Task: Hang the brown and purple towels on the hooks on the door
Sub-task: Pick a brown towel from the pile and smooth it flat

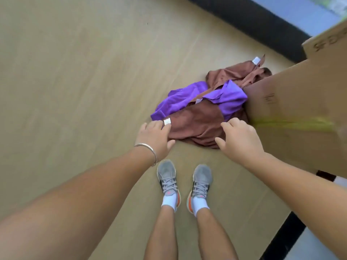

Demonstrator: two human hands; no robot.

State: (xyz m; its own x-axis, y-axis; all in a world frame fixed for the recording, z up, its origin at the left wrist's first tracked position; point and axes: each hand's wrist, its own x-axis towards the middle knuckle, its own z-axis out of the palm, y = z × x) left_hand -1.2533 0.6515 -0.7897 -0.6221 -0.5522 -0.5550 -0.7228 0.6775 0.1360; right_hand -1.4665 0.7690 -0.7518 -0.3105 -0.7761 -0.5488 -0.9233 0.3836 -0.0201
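A heap of brown and purple towels lies on the floor against a cardboard box. The nearest brown towel [197,124] is on top at the front, with a white label at its left corner. Purple towels [180,98] lie behind it, and another brown towel [232,74] sits at the back. My left hand [155,137] rests at the brown towel's left corner by the label, fingers curled down. My right hand [237,137] hovers over its right edge, fingers spread. Neither hand visibly grips cloth. No door or hooks are in view.
A large cardboard box [300,113] stands to the right, touching the heap. My feet in grey shoes [185,179] stand just in front of the towels. A black baseboard [244,21] and window run along the far wall. Tan floor [75,72] spreads to the left.
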